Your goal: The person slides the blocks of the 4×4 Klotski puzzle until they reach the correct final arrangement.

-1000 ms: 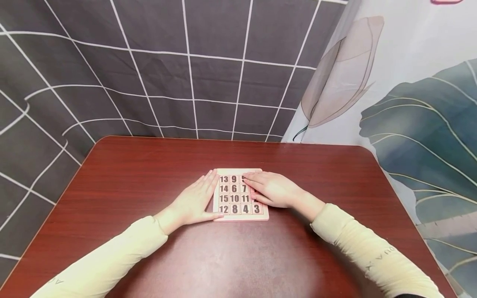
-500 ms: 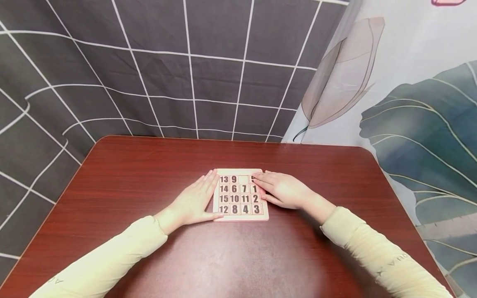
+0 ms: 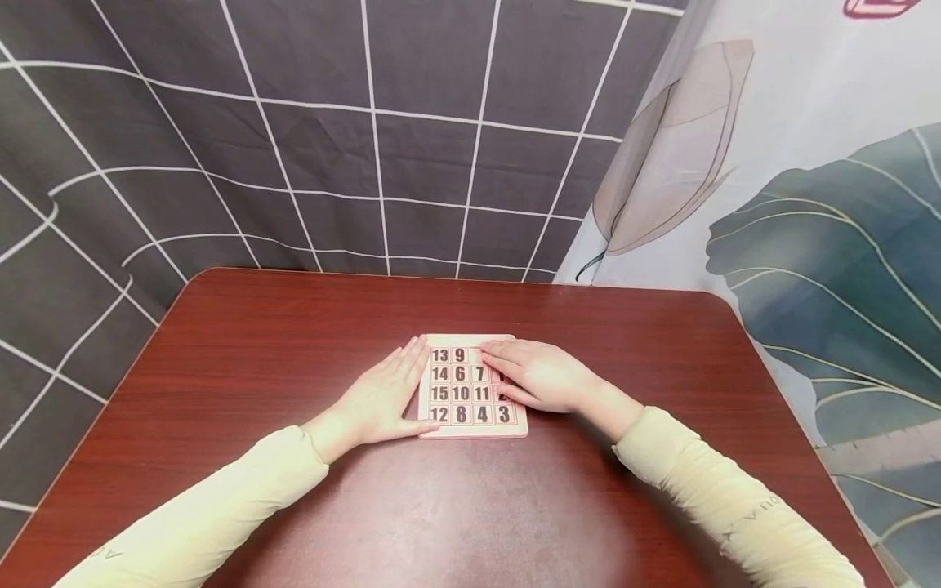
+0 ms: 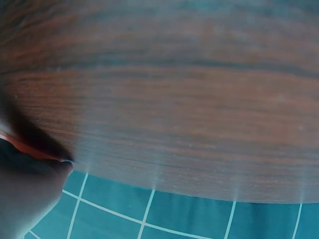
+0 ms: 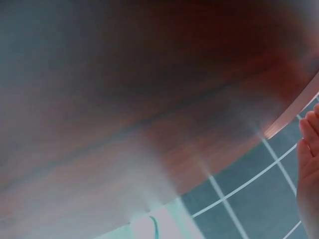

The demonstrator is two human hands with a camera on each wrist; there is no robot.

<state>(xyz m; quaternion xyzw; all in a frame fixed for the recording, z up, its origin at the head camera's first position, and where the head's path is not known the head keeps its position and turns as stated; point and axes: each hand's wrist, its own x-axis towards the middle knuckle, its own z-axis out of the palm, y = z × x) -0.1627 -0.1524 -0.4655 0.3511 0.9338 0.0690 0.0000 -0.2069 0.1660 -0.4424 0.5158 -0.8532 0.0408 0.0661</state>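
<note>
The board (image 3: 478,430) lies between both hands, its top-row blank patch (image 3: 474,356) just left of the straight fingertips of the nearer right hand (image 3: 547,376), while the left hand (image 3: 385,400), also uncurled, lies along the board's left edge.

- A reddish-brown, wood-grain table (image 3: 279,327) with rounded far corners
- Beyond it and along the left, a dark grey cloth (image 3: 316,147) with a white grid, lightly creased, its lines broken at a fold on the left
- On the right, a pale curtain (image 3: 801,90) printed with a large blue-green leaf (image 3: 867,245) and a brownish one
- A soft, whitish glare (image 3: 441,506) on the table's near part
</note>
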